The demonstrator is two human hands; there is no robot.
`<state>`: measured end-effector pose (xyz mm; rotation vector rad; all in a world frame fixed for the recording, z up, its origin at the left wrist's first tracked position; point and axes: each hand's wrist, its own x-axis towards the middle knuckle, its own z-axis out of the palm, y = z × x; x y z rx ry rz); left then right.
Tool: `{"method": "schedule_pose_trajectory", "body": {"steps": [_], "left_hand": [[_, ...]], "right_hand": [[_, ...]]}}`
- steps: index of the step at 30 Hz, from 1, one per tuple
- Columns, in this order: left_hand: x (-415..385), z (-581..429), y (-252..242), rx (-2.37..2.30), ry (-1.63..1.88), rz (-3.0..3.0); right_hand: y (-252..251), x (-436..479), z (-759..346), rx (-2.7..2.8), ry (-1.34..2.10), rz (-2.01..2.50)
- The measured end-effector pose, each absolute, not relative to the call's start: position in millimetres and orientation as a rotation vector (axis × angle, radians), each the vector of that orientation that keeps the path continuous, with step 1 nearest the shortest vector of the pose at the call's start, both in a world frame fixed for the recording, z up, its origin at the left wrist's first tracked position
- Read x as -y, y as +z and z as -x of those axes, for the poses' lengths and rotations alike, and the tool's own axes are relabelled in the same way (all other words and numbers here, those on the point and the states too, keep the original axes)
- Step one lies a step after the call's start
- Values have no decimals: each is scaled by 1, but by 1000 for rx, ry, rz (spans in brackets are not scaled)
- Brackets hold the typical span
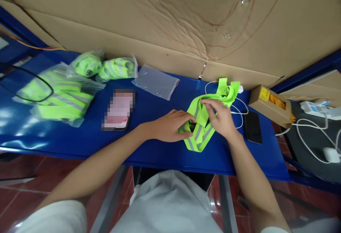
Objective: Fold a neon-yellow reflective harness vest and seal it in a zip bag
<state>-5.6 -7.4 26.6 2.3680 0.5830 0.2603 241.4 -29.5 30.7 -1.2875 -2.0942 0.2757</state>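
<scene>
A neon yellow-green reflective strap vest (202,133) with grey stripes lies on the blue table (149,147), partly bunched up towards the back. My left hand (172,125) presses on the vest's left side, fingers curled round the strap. My right hand (221,117) pinches a strap near the middle of the vest, fingers closed on the fabric.
Bagged vests (58,96) and two smaller packed ones (106,67) lie at the left, an empty zip bag (156,81) behind. A phone (118,110) lies centre-left, a black phone (252,126) and white cable (239,110) at right, beside a cardboard box (270,105). Cardboard wall behind.
</scene>
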Motion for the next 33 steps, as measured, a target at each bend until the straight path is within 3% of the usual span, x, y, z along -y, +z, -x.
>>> {"method": "schedule_pose_trajectory", "body": {"steps": [4, 10, 21, 33], "left_hand": [[8, 3, 23, -665, 242, -2325], [9, 10, 37, -758, 112, -2437], [10, 6, 24, -799, 157, -2719], [12, 3, 26, -613, 207, -3124]], "right_hand": [[13, 30, -228, 2453, 348, 1388], [-3, 23, -234, 2459, 217, 1483], [42, 54, -224, 2408, 331, 1469], [33, 83, -193, 2444, 395, 1834]]}}
